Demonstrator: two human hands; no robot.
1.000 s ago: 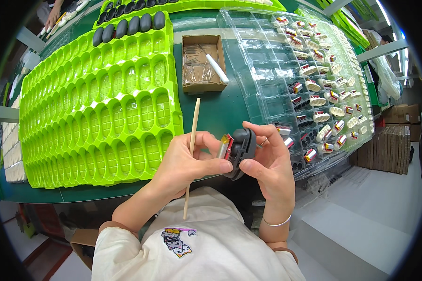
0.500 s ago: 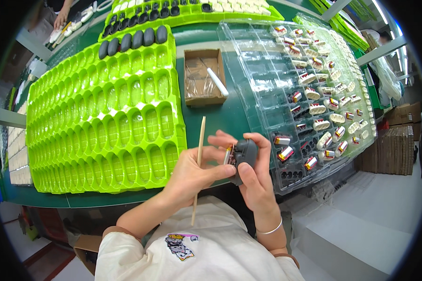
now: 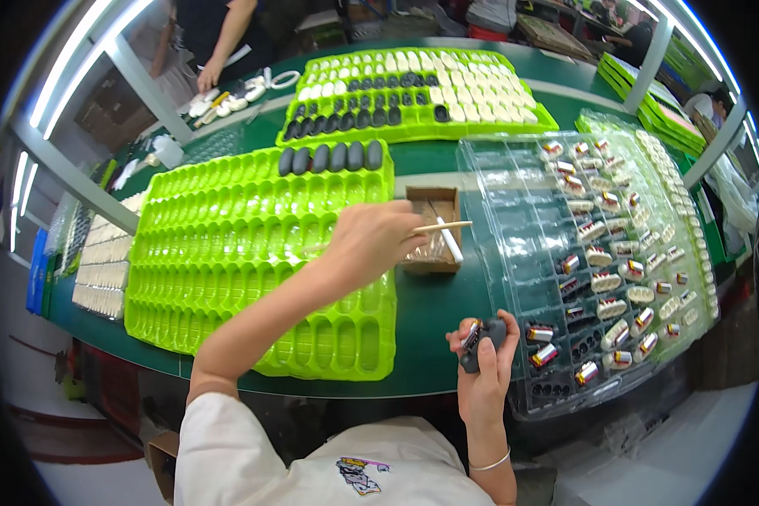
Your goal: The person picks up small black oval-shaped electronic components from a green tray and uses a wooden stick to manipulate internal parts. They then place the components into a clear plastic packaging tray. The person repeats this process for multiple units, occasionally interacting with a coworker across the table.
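Observation:
My left hand (image 3: 378, 240) is raised at the left side of a small cardboard box (image 3: 433, 267), its fingers closed. A thin wooden stick (image 3: 449, 226) is gripped in it and points right across the box. Inside that box lie a white pen-like tube (image 3: 449, 239) and clear plastic film. Lower down, beside the clear tray, my right hand (image 3: 485, 375) holds a black oval casing (image 3: 486, 346) between its fingers. At the casing's left side a small circuit part with metal and red bits (image 3: 471, 334) shows; its details are too small to make out.
A bright green moulded tray (image 3: 266, 291) stands at left, with several black oval casings (image 3: 333, 158) in its far row. At right a clear compartment tray (image 3: 514, 278) holds battery assemblies and white shells. Another green tray (image 3: 497, 128) is behind. A co-worker's hand (image 3: 211, 76) shows far left.
My left hand has moved away from the casing, up and forward to the box, carrying the stick. My right hand keeps the casing. The view has tilted up.

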